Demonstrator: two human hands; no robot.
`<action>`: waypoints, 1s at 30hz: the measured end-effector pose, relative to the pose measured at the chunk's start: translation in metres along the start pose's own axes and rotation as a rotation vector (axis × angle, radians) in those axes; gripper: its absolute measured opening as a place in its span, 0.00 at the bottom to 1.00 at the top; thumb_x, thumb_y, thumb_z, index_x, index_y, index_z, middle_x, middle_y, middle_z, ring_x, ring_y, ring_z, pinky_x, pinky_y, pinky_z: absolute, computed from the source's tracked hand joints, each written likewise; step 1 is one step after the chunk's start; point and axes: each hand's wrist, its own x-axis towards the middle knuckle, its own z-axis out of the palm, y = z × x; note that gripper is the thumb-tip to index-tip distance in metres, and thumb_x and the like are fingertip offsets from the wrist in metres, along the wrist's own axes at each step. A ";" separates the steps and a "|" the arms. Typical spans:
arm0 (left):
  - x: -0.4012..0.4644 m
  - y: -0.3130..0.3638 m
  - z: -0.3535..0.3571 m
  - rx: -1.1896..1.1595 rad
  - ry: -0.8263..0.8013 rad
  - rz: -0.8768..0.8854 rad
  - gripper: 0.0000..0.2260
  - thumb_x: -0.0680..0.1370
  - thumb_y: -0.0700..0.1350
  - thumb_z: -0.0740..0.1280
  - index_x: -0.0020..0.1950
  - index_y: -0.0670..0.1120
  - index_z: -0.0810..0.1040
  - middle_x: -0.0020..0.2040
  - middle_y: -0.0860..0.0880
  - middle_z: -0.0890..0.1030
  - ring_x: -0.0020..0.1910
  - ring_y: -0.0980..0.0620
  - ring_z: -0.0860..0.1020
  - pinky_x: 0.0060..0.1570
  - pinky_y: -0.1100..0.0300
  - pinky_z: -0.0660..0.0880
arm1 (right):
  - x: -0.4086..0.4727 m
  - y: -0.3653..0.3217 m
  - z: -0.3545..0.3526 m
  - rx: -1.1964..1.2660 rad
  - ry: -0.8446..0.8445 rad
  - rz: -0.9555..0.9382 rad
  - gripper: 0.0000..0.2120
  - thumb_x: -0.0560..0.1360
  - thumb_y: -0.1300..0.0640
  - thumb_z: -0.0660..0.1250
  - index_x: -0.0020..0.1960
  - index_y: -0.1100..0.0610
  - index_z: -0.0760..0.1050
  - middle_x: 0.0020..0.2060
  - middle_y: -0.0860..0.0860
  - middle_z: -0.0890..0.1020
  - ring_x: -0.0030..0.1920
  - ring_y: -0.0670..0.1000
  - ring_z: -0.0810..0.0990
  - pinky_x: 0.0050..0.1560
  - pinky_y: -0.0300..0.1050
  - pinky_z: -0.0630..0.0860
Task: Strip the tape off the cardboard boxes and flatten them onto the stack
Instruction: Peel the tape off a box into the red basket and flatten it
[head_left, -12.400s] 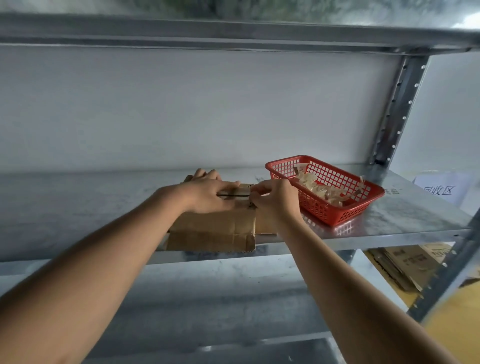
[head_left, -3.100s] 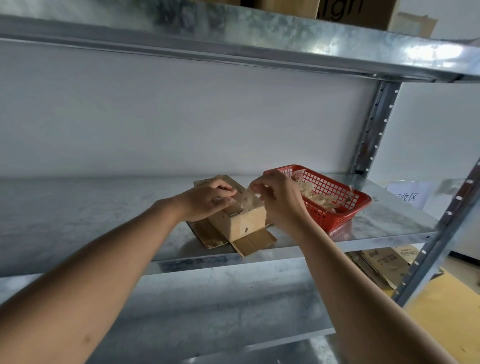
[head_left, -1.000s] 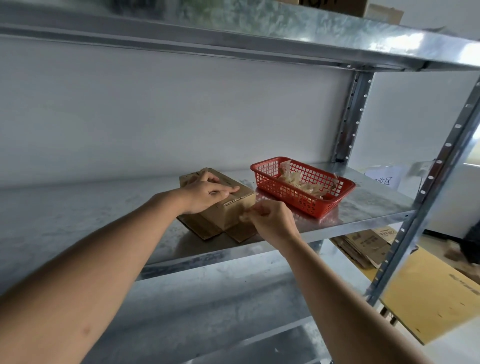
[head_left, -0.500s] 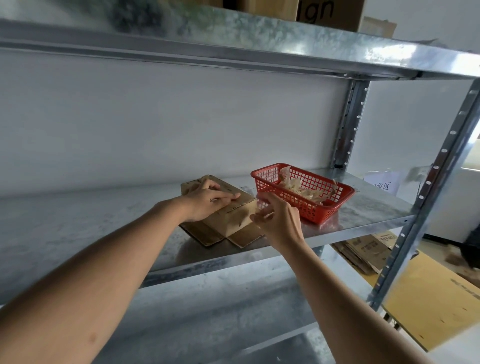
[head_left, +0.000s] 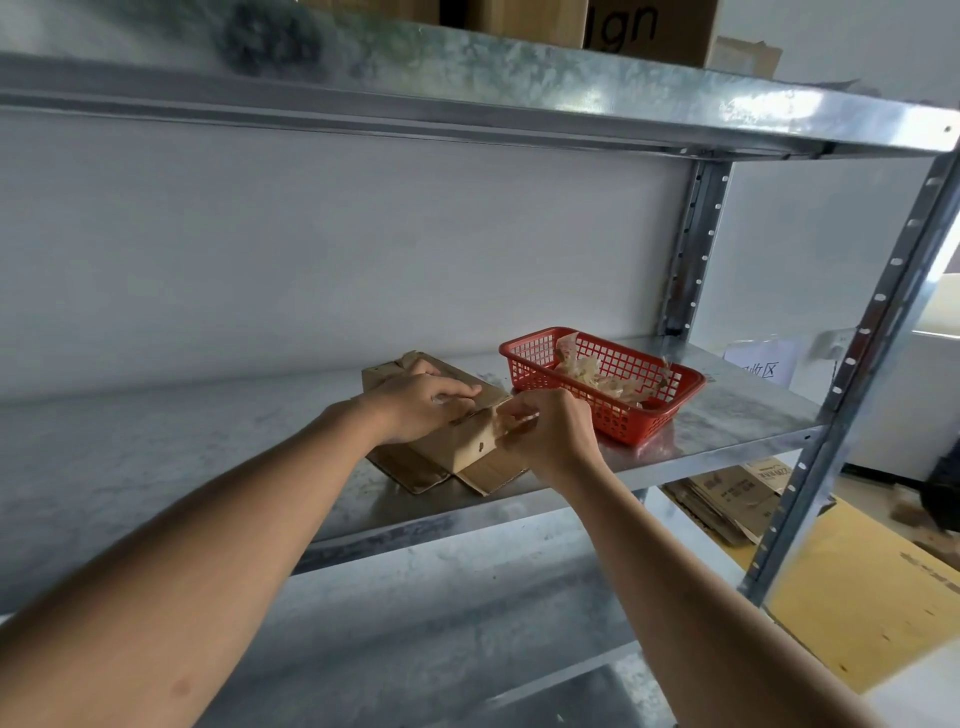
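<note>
Tape strip in hand; box on the shelf, not yet flattened.
Shelf (head_left: 727, 410) carries the box (head_left: 470, 441), just left of the red basket (head_left: 639, 421) of tape scraps; left hand (head_left: 421, 402) lies curled over the box top, holding it down; right hand (head_left: 550, 431) pinches what looks like clear tape (head_left: 503, 427) at the near end; next, likely: peel it free, drop it in the basket.
</note>
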 end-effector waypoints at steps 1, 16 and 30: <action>-0.002 0.003 -0.001 0.013 -0.008 -0.002 0.26 0.73 0.78 0.60 0.69 0.74 0.74 0.72 0.54 0.66 0.73 0.47 0.67 0.74 0.47 0.65 | 0.001 -0.001 -0.002 -0.005 0.032 -0.011 0.06 0.71 0.53 0.80 0.47 0.49 0.87 0.42 0.44 0.87 0.41 0.42 0.82 0.46 0.41 0.79; 0.004 0.055 0.006 0.157 -0.037 0.017 0.29 0.78 0.62 0.69 0.78 0.69 0.64 0.76 0.50 0.63 0.76 0.45 0.62 0.69 0.45 0.68 | 0.040 0.050 -0.079 -0.056 0.387 -0.005 0.09 0.80 0.59 0.69 0.45 0.51 0.85 0.41 0.49 0.87 0.39 0.50 0.82 0.44 0.47 0.79; 0.015 0.078 0.024 0.007 0.010 -0.105 0.27 0.75 0.56 0.73 0.71 0.71 0.71 0.68 0.57 0.65 0.69 0.51 0.68 0.69 0.48 0.72 | 0.069 0.109 -0.103 -0.244 -0.015 0.021 0.09 0.76 0.64 0.74 0.55 0.56 0.86 0.52 0.56 0.86 0.44 0.54 0.83 0.45 0.50 0.85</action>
